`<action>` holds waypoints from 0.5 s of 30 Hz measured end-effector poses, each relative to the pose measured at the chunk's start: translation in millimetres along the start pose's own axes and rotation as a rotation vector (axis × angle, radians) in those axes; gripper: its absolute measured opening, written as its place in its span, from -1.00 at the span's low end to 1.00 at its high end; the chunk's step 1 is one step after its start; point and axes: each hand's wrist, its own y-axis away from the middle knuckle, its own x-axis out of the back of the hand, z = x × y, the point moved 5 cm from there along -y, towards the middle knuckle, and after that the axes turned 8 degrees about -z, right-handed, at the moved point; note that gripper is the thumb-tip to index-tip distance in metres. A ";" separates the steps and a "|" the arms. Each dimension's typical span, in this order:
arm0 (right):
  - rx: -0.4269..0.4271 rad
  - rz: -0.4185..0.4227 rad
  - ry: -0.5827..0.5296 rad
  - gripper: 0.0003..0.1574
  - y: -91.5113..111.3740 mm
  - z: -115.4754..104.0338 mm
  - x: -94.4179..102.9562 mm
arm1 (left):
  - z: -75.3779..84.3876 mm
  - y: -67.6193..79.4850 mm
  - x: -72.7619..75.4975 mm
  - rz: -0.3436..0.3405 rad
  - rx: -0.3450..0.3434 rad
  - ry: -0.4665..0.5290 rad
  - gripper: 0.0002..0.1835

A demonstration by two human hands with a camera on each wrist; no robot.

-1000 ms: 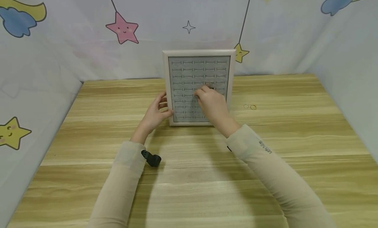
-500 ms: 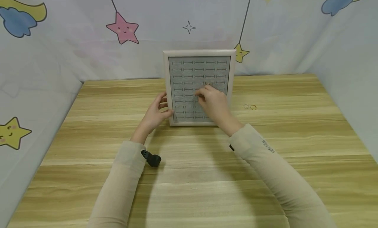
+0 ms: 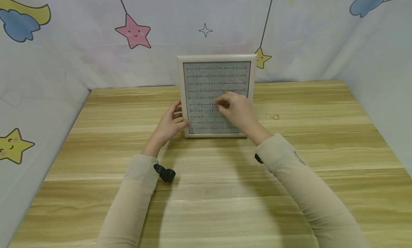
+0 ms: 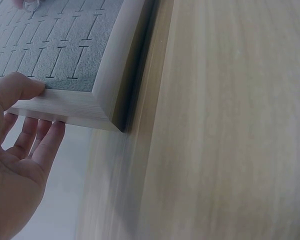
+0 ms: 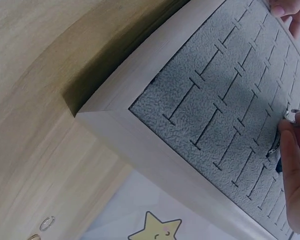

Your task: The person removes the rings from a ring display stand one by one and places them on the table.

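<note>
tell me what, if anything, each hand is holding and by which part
Left hand: the pale frame, by its left edge. Right hand: a small ring, pinched; where on it cannot be told.

wood-grain table point(image 3: 322, 140) | pale wall cloth point(image 3: 177, 12) | pink star point(image 3: 135, 33) | yellow stars point(image 3: 14, 146) | blue clouds point(image 3: 20, 25)

On light-brown wood-grain table point(image 3: 199, 191), toward back edge, we have pale rectangular frame point(image 3: 217, 58) standing; grey slotted plush panel point(image 3: 202, 94) inside it, patterned white cloth backdrop point(image 3: 173, 12) behind it. Small yellow printed star point(image 3: 262, 58) on backdrop, partly behind frame's upper right edge. Left hand point(image 3: 167, 125) at frame's left side: thumb in front, fingers behind. Right hand point(image 3: 238, 108) before panel, right of its middle; small silvery ring point(image 5: 290, 119) between its fingertips. Right of frame, on table, we find thin round metal ring point(image 3: 268, 116) and, just right of it, thicker gold-coloured metal ring point(image 3: 276, 117).
</note>
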 end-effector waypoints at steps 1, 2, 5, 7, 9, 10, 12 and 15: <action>-0.001 -0.002 -0.006 -0.80 0.1 0.8 0.1 | 0.1 0.0 -0.2 0.000 0.000 0.000 -0.16; -0.002 -0.004 -0.013 -0.80 0.2 1.6 0.2 | 0.3 0.0 -0.5 -0.001 0.000 0.000 -0.16; 0.003 0.007 -0.041 -0.80 0.7 3.6 1.2 | 0.6 0.0 -1.1 -0.003 -0.001 0.000 -0.16; 0.015 0.021 -0.079 -0.81 0.7 4.5 3.2 | 0.5 -0.2 -1.2 -0.004 0.000 -0.004 -0.16; 0.025 0.030 -0.135 -0.81 0.9 5.4 5.8 | 0.6 -0.2 -1.0 -0.002 0.001 -0.009 -0.16; 0.025 0.033 -0.170 -0.81 1.1 6.0 7.5 | 0.7 -0.1 -0.9 0.000 0.002 -0.013 -0.16; 0.012 0.041 -0.249 -0.81 1.1 8.4 11.1 | 0.7 0.1 -0.5 0.003 0.002 -0.018 -0.15; -0.042 0.074 -0.371 -0.80 1.6 15.4 18.7 | 0.7 0.1 -0.6 0.006 0.000 -0.020 -0.15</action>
